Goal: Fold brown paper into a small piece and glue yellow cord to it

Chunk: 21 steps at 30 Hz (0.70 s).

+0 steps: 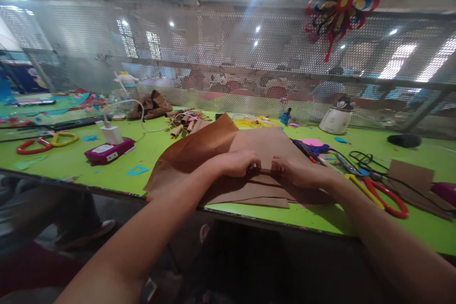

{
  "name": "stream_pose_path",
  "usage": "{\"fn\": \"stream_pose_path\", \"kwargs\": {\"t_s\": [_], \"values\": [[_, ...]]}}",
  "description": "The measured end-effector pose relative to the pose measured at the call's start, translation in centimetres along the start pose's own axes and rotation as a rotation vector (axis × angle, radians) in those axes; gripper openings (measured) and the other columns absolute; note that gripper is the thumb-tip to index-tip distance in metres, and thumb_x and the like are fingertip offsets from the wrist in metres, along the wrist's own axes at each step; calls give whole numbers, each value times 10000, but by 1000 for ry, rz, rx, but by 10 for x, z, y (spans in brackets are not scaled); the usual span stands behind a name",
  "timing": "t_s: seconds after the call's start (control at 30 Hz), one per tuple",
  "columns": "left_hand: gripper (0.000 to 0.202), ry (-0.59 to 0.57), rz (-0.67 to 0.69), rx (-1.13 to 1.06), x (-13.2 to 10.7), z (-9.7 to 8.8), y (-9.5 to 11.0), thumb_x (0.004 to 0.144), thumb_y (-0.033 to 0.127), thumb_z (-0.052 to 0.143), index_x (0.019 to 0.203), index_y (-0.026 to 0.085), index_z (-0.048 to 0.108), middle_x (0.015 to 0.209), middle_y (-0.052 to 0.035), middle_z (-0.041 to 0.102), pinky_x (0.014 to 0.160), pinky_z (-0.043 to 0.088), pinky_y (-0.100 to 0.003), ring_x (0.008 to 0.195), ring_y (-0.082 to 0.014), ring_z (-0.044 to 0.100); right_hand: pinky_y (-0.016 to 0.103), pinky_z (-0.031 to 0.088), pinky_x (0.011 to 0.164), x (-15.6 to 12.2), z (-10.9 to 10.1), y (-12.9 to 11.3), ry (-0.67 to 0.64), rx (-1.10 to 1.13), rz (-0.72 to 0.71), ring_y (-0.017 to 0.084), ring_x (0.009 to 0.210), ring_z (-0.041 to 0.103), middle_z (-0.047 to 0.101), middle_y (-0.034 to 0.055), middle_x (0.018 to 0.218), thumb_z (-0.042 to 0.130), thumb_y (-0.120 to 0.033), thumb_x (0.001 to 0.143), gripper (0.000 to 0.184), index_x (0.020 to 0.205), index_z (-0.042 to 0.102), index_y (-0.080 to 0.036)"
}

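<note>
Sheets of brown kraft paper point(260, 145) lie in front of me at the table's near edge, the left part curling upward. My left hand point(239, 163) rests on the paper with its fingers curled and pinched at a narrow folded or rolled edge. A short gap away, my right hand point(297, 171) grips the same edge, its fingertips bent down onto it. A loose strip of the brown paper lies below the hands, close to the table edge. The undersides of the fingers are partly hidden.
Scissors with red and yellow handles point(387, 198) lie right of the paper, by a black cable. Further left are a purple power strip point(109, 150) with a white charger, more scissors point(34, 145) and rolled paper tubes point(185, 122). A white bottle point(335, 118) stands behind.
</note>
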<state>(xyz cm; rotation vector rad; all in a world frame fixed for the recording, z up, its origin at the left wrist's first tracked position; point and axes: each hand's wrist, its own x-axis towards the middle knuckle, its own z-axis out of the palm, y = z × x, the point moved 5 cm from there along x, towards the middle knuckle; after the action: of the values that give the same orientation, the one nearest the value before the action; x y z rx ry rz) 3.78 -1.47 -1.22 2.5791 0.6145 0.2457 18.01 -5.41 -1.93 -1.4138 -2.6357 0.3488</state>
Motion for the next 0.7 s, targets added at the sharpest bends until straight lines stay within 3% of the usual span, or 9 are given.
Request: {"fn": "stream_pose_path", "kwargs": {"t_s": [0.1,0.27,0.5,0.7], "values": [[191,-84,54,198,-1,3,5,671,77,484,784,173,604,805,-28,543,627,324,-239,656,-126,427,241,339,603,-2,-3,-3,-8,-5,21,146,684,469,564,43,797,444,-138,747,100,791,526,-174],[199,-96,71,295,-2,0,11,696,83,464,803,165,610,824,-28,535,614,329,-229,654,-118,435,241,330,593,-1,-1,-4,-20,-15,31,146,679,467,560,44,787,434,-146,734,99,765,525,-170],[205,-79,74,274,-1,0,10,671,60,475,779,162,616,802,-25,559,618,323,-234,656,-118,437,249,308,568,0,4,-1,0,-74,46,143,627,446,572,27,729,453,-159,726,96,746,543,-185],[134,-64,48,249,-3,4,8,669,68,501,701,160,593,706,-18,565,606,338,-234,638,-122,447,244,348,582,-3,-4,-7,31,-15,12,139,624,491,604,28,753,486,-235,774,139,800,616,-197]]}}
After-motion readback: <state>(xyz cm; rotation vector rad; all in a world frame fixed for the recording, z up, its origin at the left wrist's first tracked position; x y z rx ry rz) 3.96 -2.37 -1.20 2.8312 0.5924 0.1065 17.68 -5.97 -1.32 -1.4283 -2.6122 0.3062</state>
